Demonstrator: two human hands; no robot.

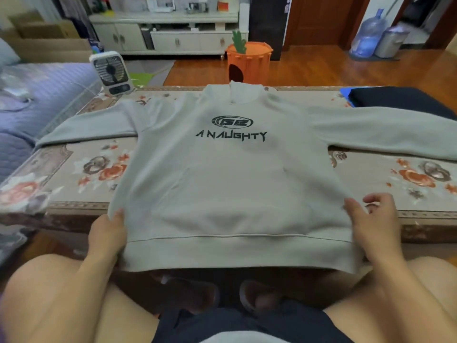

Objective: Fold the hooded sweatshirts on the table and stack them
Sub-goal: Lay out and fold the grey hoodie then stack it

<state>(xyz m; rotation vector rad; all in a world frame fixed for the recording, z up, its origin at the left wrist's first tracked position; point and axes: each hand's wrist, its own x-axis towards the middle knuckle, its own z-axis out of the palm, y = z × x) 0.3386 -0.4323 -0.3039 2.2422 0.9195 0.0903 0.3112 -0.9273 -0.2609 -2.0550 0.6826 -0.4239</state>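
— Where do we have the grey hooded sweatshirt (232, 174)?

— Spread face up across the floral worktop (74, 169), sleeves out to both sides, hem hanging over the near edge.

— And our hands?

— Left hand (107, 235) pinches the hem's left corner; right hand (378, 226) grips the right side, fingers partly curled. Dark folded garment (395, 100) at the far right corner.

One camera sits on the person's head, looking forward and steeply down. Its wide lens bends the table (61, 174) edges outward. Closest, at the bottom, are the person's own thighs and feet; just above them the left hand (107, 233) and right hand (378, 226) at the near hem of the grey sweatshirt (232, 184). Farther up, the view reaches across the table to the wooden floor (321, 68) and a white cabinet (173, 33) at the far wall.
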